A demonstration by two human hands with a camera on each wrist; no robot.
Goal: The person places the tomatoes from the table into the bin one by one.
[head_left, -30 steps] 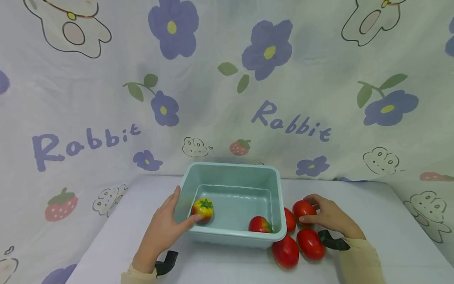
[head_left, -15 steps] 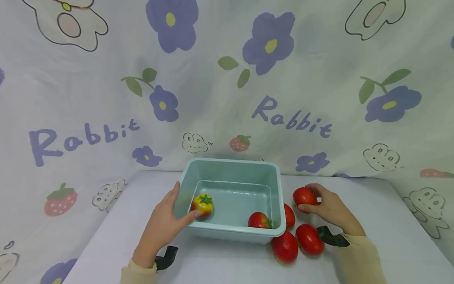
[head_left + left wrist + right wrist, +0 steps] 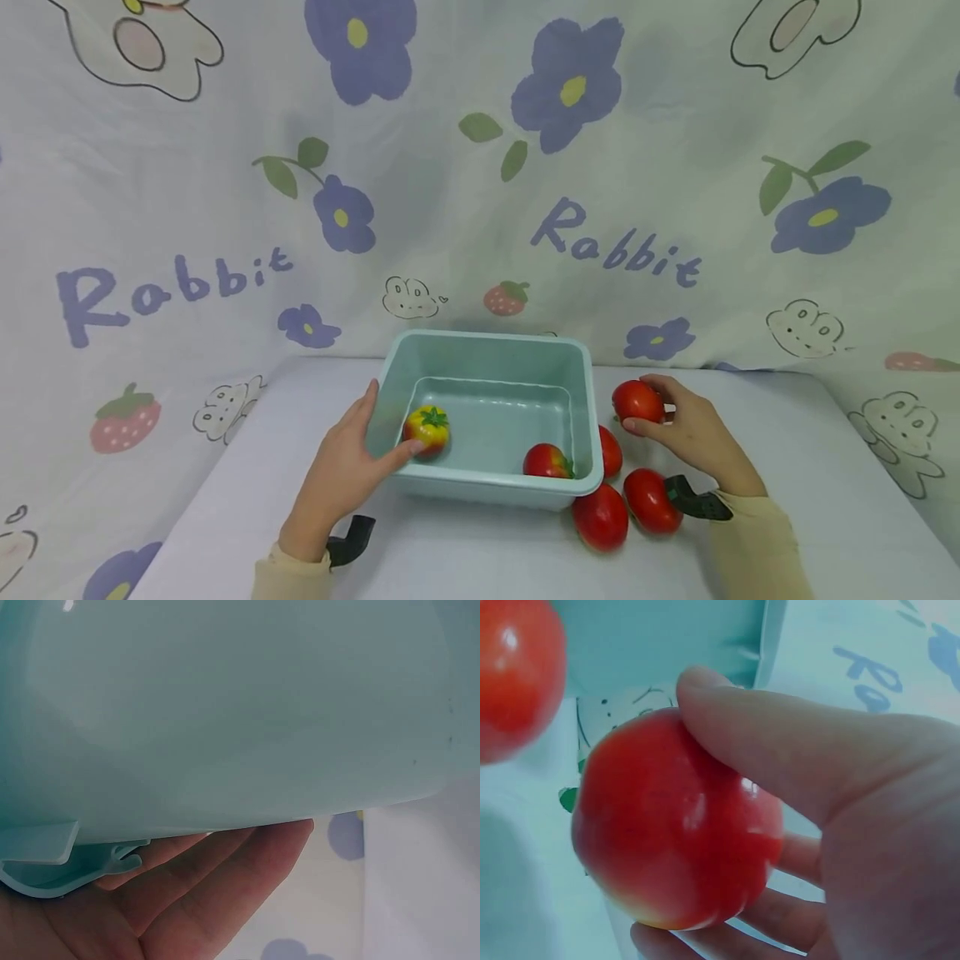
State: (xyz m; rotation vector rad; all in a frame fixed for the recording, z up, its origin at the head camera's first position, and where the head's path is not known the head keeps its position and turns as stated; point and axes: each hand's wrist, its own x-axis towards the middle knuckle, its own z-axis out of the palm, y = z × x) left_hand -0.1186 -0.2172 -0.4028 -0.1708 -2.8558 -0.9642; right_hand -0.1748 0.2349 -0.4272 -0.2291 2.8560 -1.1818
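A pale green plastic bin (image 3: pixel 495 483) stands on the white table. My left hand (image 3: pixel 348 467) grips its left side, thumb over the rim and fingers along the outer wall; in the left wrist view those fingers (image 3: pixel 225 892) lie against the bin wall (image 3: pixel 247 712). My right hand (image 3: pixel 693 429) holds a shiny red tomato (image 3: pixel 637 402) to the right of the bin. Seen from the right wrist, thumb and fingers curl round this tomato (image 3: pixel 675 825). Inside the bin lie a yellow-red tomato (image 3: pixel 426 430) with a green top, near my left thumb, and a red tomato (image 3: pixel 547 461) at the front right.
Three more red tomatoes rest beside the bin's right front corner: one tomato (image 3: pixel 611 452) partly hidden by the bin wall, one (image 3: pixel 600 518) in front, and another (image 3: pixel 652 501) below my right wrist. A cloth (image 3: pixel 450 167) printed with flowers and rabbits hangs behind the table.
My right hand has raised its tomato from beside the other tomatoes, up and slightly left. The left hand keeps its grip on the bin, and the head view has shifted a little.
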